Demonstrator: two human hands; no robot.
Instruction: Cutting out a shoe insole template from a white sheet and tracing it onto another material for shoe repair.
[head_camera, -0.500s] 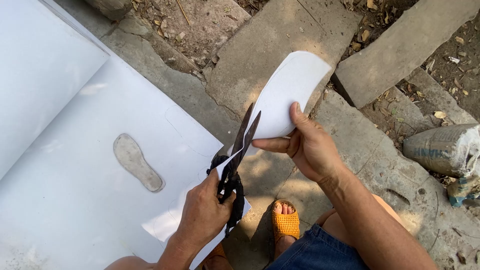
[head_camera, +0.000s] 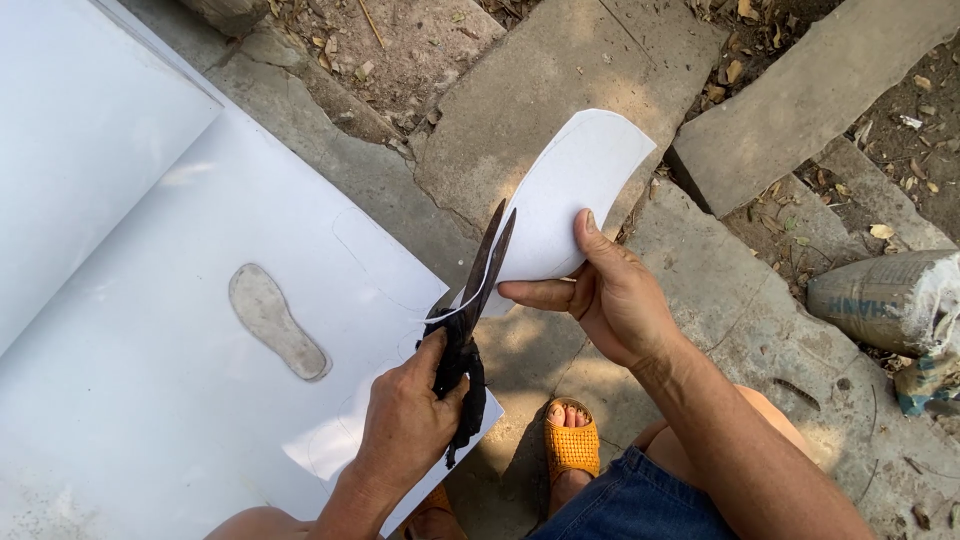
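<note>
L hand (head_camera: 405, 425) is wrapped round the handles of a pair of dark scissors (head_camera: 472, 310), fingers curled tight thru the grips, thumb on top. Blades point up and away, only slightly parted, w/ the edge of a white cut-out piece (head_camera: 575, 195) sitting between them near the pivot. R hand (head_camera: 610, 295) pinches that piece at its lower edge: thumb on top, index finger stretched out underneath toward the blades, other fingers folded under (can't tell how far they close). The piece is curved, sole-shaped, held up in the air above the stone slabs (head_camera: 540, 90), w/ a faint pencil outline near its rim.

Below and to the left lies a big white sheet (head_camera: 140, 300) on the ground, its near corner touching the scissor handles. On it rests a grey sole template (head_camera: 278, 322), well apart from both hands. An orange sandal (head_camera: 572, 447) on a foot shows just beside blue denim shorts (head_camera: 640, 500). A grey sack (head_camera: 885, 300) lies at far right.
</note>
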